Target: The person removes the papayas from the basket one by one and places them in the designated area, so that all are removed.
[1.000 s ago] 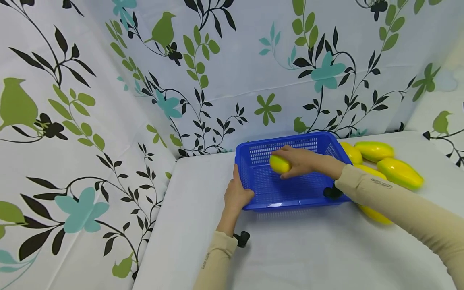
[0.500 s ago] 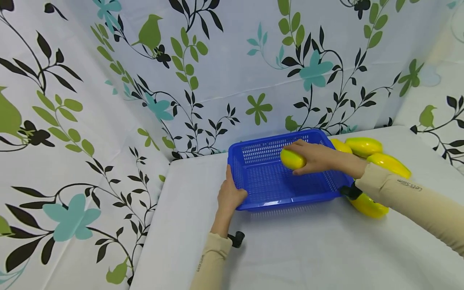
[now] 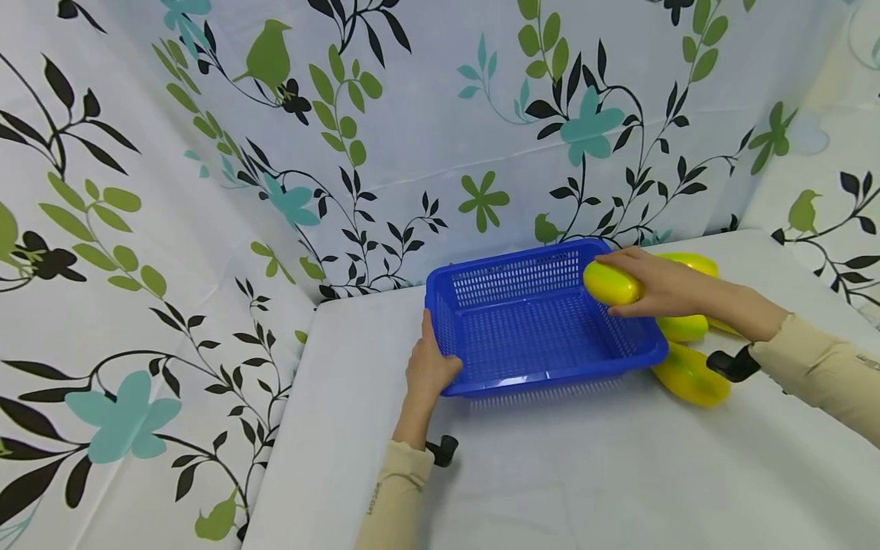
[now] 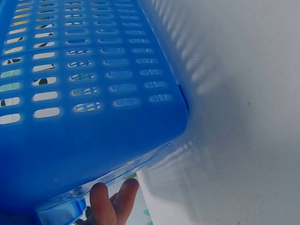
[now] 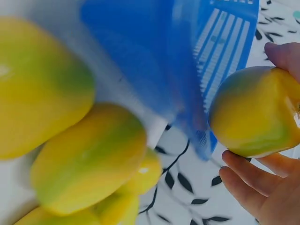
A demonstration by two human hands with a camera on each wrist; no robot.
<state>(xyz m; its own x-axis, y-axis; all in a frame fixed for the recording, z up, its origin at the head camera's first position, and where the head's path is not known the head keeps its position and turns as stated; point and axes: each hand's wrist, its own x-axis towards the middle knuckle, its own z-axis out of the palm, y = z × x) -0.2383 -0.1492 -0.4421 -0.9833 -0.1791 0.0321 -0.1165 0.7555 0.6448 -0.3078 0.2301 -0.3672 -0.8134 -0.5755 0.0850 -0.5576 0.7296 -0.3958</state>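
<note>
In the head view, a blue perforated plastic basket [image 3: 529, 328] stands on the white table with nothing inside it. My left hand [image 3: 429, 363] grips its left end at the rim; the left wrist view shows fingertips [image 4: 103, 204] against the basket wall. My right hand [image 3: 660, 283] holds a smooth yellow-green oblong fruit [image 3: 612, 283] above the basket's right rim. The right wrist view shows the thumb and fingers around this fruit [image 5: 255, 112], beside the blue wall. Whether it is a mango or a papaya I cannot tell.
Several similar yellow-green fruits [image 3: 690, 374] lie on the table just right of the basket, partly hidden by my right hand and arm. White table cloth [image 3: 550, 473] spreads in front. A patterned curtain [image 3: 412, 114] hangs behind and to the left.
My right hand has moved right with the fruit, from over the middle of the basket to above its right rim. My left hand has kept its hold on the basket; the view has shifted slightly.
</note>
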